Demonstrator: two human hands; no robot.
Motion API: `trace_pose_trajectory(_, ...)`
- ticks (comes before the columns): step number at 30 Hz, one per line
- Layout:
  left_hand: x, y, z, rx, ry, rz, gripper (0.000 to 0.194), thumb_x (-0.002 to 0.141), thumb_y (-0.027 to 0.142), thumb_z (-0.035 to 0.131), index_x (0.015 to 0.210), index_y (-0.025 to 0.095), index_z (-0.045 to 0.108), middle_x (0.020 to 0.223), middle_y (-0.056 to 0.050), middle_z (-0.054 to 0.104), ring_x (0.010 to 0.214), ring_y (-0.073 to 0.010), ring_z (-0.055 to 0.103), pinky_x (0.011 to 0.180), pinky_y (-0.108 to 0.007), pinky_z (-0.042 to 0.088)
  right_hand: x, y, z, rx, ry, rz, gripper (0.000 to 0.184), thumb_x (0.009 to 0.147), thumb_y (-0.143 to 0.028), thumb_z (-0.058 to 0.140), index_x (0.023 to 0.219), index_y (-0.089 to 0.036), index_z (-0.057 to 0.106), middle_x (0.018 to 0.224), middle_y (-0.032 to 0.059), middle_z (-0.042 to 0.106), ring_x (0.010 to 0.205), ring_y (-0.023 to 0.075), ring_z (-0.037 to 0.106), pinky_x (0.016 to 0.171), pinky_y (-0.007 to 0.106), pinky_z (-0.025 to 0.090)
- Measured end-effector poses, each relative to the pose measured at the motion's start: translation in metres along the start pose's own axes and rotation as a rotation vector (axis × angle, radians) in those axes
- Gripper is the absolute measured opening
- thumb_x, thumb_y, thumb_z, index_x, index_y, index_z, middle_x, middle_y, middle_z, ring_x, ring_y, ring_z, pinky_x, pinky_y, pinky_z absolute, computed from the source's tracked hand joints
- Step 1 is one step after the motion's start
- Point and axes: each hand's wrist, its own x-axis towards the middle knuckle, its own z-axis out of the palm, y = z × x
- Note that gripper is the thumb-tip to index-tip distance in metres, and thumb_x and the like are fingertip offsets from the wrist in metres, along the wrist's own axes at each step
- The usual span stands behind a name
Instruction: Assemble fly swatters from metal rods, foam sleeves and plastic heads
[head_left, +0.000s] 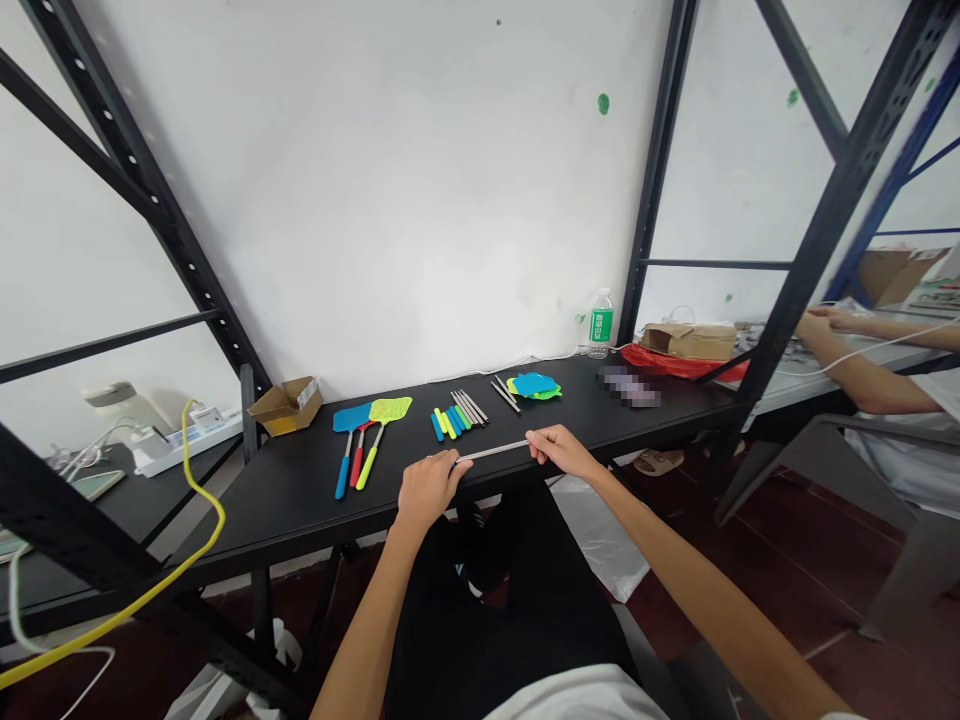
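A thin silvery metal rod (495, 450) spans the gap between my two hands at the table's front edge. My left hand (429, 490) is closed round its left end, and a small dark or bluish bit shows by the thumb. At the right end, my right hand (561, 451) pinches the rod. Assembled fly swatters lie to the left: a blue one (343, 470), a red one (357, 464) and a yellow-green one (369, 462). Beyond my hands lie several coloured handles (448, 424) and several loose rods (470, 408). Flat blue and green swatter heads (536, 385) are stacked farther right.
The black table (285, 500) stands against a white wall between dark metal uprights. An open carton (286, 405) sits at its left end. A water bottle (601, 324) stands at the back right. A yellow cable (202, 490) hangs at left. Another person's arm (847, 365) shows far right.
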Motion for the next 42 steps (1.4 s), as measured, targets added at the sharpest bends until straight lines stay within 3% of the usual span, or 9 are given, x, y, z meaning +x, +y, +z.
trace_pose_trajectory(42, -0.0004, 0.0005, 0.0, -0.004, -0.004, -0.007, 0.048, 0.103, 0.054, 0.024, 0.088, 0.023, 0.059, 0.087, -0.005, 0.069, 0.081, -0.0203, 0.064, 0.059, -0.027, 0.025, -0.0014, -0.0011, 0.0018, -0.06, 0.032, -0.009, 0.055, 0.095, -0.059, 0.045, 0.064, -0.018, 0.065, 0.058, 0.0023, 0.063, 0.058, 0.0156, 0.058, 0.062, 0.027, 0.04)
